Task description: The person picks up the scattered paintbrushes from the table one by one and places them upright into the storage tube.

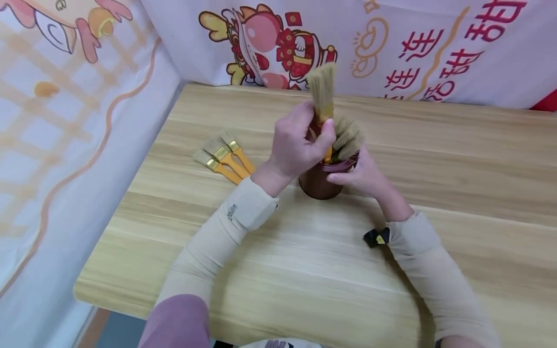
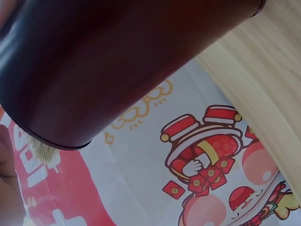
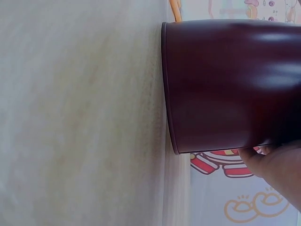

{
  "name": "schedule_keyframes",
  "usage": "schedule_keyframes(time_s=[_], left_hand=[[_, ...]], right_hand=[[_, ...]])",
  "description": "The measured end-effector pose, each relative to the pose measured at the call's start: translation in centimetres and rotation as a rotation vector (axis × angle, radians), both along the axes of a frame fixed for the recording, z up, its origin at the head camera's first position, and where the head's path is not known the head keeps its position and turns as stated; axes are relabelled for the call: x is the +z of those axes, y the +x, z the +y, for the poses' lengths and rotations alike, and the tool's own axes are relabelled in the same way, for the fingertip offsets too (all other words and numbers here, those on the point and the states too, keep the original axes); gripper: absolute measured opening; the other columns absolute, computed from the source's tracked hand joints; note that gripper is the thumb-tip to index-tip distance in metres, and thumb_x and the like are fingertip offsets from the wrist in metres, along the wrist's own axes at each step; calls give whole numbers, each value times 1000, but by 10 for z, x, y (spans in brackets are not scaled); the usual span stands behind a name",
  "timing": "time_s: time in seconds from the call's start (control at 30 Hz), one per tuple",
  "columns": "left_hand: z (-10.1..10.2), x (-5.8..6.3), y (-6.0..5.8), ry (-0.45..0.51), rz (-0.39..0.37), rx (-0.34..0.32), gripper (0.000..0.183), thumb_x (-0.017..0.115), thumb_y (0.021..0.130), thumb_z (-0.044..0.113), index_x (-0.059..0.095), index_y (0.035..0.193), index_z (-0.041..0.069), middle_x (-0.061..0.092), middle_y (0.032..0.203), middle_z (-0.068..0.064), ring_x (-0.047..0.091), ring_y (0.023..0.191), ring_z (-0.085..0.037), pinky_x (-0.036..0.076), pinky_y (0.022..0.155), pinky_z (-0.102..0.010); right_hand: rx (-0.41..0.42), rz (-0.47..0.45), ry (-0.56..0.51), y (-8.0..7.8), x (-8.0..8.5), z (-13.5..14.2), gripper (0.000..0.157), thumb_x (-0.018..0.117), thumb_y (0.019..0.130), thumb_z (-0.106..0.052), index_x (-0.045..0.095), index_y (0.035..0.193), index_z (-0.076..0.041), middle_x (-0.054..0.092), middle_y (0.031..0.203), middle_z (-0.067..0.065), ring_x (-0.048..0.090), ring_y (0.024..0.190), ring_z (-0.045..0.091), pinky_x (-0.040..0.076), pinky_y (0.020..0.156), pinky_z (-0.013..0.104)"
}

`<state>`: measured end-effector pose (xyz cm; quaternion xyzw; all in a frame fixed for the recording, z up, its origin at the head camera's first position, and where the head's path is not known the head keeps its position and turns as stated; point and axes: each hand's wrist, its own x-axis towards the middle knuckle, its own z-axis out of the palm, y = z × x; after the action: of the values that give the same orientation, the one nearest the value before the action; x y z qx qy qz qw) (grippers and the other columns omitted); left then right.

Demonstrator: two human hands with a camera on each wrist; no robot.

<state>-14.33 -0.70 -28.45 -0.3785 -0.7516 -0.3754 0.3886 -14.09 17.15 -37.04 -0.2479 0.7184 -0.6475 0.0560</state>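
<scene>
A dark reddish-brown cup (image 1: 319, 186) stands upright on the table, with several bristle brushes (image 1: 348, 137) in it, bristles up. My left hand (image 1: 296, 140) pinches a flat paintbrush (image 1: 322, 87) by its orange handle, bristles up, over the cup's mouth. The lower end of that handle overlaps the rim. My right hand (image 1: 365, 174) grips the cup near its rim from the right. In the right wrist view, the cup wall (image 3: 225, 89) fills the right side, with my right hand (image 3: 277, 169) against it. The left wrist view shows the cup (image 2: 113, 61) close up.
Three orange-handled paintbrushes (image 1: 226, 157) lie fanned out on the wooden table (image 1: 304, 275), left of the cup. A printed cloth (image 1: 370, 43) hangs behind the table's back edge. Another patterned cloth (image 1: 82, 135) borders the left edge. A small black object (image 1: 375, 238) sits by the right wrist.
</scene>
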Motion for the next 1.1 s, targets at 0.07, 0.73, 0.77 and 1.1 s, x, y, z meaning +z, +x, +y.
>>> schedule_keyframes(time_s=[0.07,0.73,0.77,1.1], left_hand=[[2,0,-1,-20,-10,6,17,60,83,8,59,86,-9,59,71,-15,53,59,-20,48,52,-26],[-36,7,-3,266,-59,181,12,59,83,-1,65,89,-9,65,73,-16,60,58,-18,47,49,-21],[-42,5,-3,308,-127,236,12,57,85,-1,65,88,-9,65,73,-18,59,58,-16,47,50,-19],[-114,-23,-44,498,-995,705,22,46,87,12,68,88,8,54,50,13,56,44,-3,44,45,-17]], right_hand=[[3,7,-11,1,0,0,89,82,74,-8,29,146,-10,48,138,3,46,125,10,36,106,18],[-37,-36,-2,-1,1,-4,95,83,68,2,29,146,-12,44,142,7,41,131,12,29,114,30],[-36,-34,1,-1,2,-3,95,83,68,2,30,146,-11,44,143,7,41,131,12,29,114,31],[-39,-59,10,1,2,-1,93,80,69,6,30,145,-12,44,141,4,41,130,11,29,113,29]])
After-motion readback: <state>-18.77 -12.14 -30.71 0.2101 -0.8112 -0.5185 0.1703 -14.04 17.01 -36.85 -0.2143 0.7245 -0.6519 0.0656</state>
